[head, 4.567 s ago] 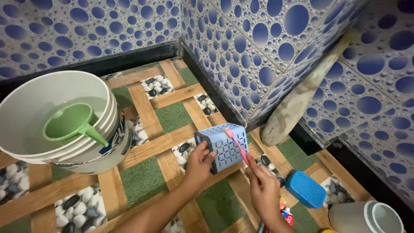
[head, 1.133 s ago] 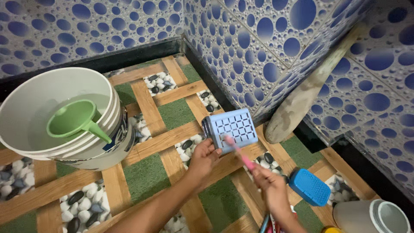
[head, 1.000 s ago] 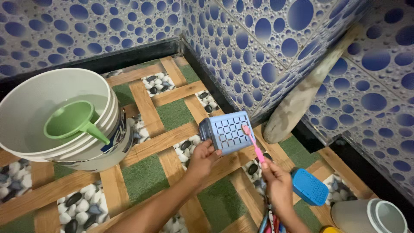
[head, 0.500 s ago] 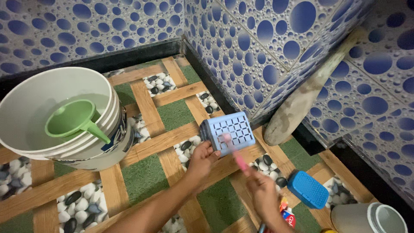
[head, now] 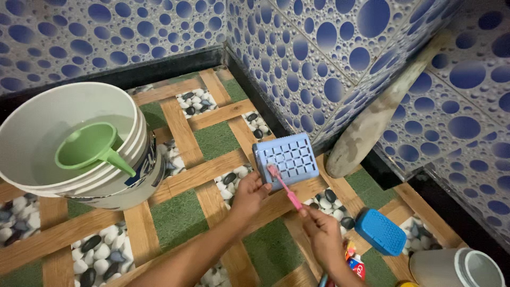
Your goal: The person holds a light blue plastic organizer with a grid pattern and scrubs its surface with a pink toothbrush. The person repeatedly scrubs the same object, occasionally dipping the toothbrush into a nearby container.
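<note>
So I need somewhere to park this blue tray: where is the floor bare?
Bare floor runs from the white bucket to the tiled wall, behind the blue tray. It is crowded at lower right: blue lid, white container, small packets.

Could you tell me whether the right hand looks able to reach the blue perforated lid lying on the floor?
Probably yes: the blue perforated lid lies just beside the right hand, though that hand holds a pink toothbrush.
</note>
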